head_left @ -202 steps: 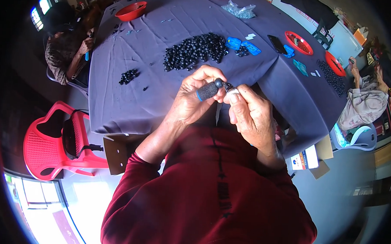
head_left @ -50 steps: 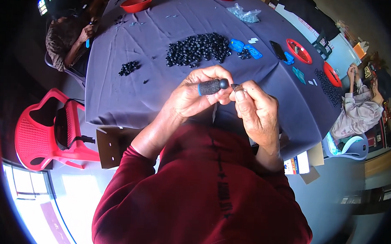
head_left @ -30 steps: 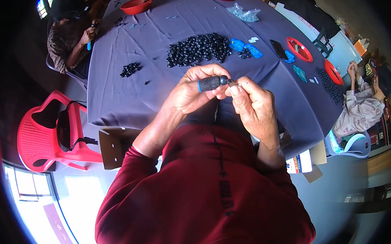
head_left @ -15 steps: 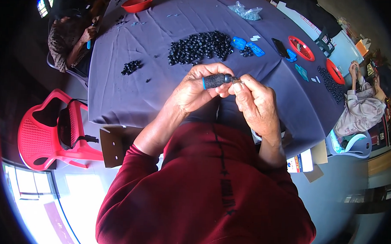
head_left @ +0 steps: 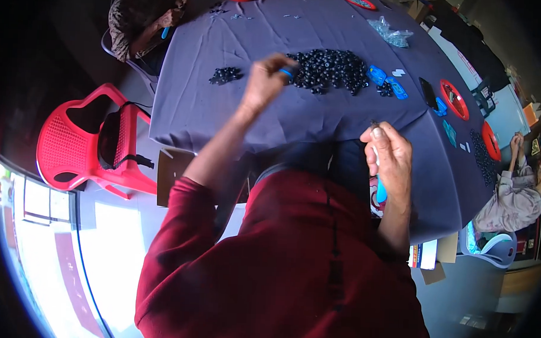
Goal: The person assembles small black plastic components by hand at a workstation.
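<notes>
My left hand (head_left: 265, 84) is over the table, between the small pile of black pieces (head_left: 225, 75) and the left end of the large pile of round black pieces (head_left: 330, 70). Motion smears its fingers, so I cannot tell whether they hold a piece. On one finger is a black sleeve (head_left: 290, 69) with a blue rim. Closer to me, at the table's front edge, my right hand (head_left: 393, 155) is closed around a slim tool with a blue handle (head_left: 381, 191), its end poking out below the palm. Something small and dark (head_left: 374, 123) shows at its fingertips, too small to name.
Blue packets (head_left: 396, 87), a phone (head_left: 428, 93) and red trays (head_left: 454, 99) lie to the right on the grey tablecloth (head_left: 266, 118). A clear bag (head_left: 391, 33) is farther back. A pink chair (head_left: 95, 142) stands left. Other people sit at the far left and right.
My hands have come apart. The left has swung away to the pile's left end; the right stays near my body, now showing the blue handle. The view has shifted, too.
</notes>
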Action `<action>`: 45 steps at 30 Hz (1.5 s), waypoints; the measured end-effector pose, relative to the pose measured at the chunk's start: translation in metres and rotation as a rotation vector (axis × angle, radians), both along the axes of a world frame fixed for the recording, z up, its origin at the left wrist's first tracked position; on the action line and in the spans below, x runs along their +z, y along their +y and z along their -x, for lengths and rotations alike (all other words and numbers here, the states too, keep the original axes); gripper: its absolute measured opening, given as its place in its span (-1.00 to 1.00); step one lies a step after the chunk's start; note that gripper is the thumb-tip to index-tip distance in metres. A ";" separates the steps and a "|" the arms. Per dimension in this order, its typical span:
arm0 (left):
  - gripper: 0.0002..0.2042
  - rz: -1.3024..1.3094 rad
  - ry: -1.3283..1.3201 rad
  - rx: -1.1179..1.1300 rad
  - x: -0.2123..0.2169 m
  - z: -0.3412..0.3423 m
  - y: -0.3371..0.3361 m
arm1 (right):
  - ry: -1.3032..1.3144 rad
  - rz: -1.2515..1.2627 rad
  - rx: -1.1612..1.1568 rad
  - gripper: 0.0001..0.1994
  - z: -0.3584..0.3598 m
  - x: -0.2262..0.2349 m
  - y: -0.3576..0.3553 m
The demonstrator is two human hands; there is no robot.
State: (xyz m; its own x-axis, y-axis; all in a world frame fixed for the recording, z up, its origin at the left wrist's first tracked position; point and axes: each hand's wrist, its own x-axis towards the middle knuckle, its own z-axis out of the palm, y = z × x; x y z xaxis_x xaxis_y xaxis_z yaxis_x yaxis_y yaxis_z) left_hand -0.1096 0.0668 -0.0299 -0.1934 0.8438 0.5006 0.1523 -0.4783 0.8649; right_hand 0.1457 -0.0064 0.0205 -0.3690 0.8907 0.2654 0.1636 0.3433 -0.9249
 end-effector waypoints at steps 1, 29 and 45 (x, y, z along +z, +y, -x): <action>-0.81 -0.075 0.106 0.139 -0.024 0.041 0.021 | 0.041 0.036 0.012 -0.70 0.002 -0.001 0.002; -0.76 0.037 0.971 0.250 -0.088 0.042 0.081 | 0.053 0.051 0.040 -0.70 -0.003 -0.013 0.014; -0.91 0.002 -0.472 -0.285 -0.010 -0.004 0.063 | 0.169 0.041 0.033 -0.75 -0.003 -0.016 0.022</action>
